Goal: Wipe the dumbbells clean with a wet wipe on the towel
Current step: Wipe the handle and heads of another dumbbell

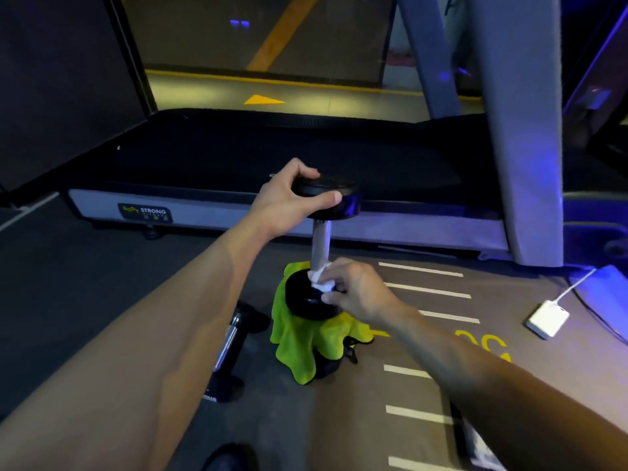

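Your left forearm hiding part of the second dumbbell (pixel 228 338) on the floor, left hand (pixel 285 198) grip curled round the upright dumbbell (pixel 321 246) top, right hand (pixel 356 294) grip pinching the wet wipe (pixel 319 279) against its lower head, green towel (pixel 306 345) beneath, draped over an unidentifiable dark object.

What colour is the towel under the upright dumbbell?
The towel is bright yellow-green, seen in the head view, draped beneath the upright dumbbell.

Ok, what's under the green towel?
The towel drapes over something dark that peeks out at its lower edge; the rest is covered. On top stands the upright dumbbell.
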{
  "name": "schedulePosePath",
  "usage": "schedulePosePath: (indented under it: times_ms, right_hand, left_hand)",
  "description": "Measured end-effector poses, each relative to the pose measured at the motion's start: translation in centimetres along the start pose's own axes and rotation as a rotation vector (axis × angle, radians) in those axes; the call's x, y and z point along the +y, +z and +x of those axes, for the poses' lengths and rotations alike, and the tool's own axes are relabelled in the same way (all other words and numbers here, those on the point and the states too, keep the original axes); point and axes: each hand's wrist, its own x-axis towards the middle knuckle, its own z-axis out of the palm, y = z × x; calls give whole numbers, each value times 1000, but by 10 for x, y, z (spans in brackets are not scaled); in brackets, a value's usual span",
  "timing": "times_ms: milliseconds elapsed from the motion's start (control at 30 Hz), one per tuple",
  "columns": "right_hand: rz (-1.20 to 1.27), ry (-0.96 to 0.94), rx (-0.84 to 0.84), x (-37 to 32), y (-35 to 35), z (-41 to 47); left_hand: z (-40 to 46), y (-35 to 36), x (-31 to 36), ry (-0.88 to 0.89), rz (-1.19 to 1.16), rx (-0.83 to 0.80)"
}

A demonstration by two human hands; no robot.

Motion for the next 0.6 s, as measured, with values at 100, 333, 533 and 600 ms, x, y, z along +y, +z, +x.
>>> schedulePosePath:
  times_ms: [100,333,533,600]
  right_hand:
    - [40,108,144,-3,2,9]
    - [206,129,312,15,21,13]
    - [155,-68,427,16,25,13]
    - [221,-113,547,8,14,27]
  left_hand:
    - [1,2,-4,1,-18,29]
    - [6,7,-9,43,-6,62]
    - [7,11,-14,109,-31,77]
    - [9,11,-14,117,-28,85]
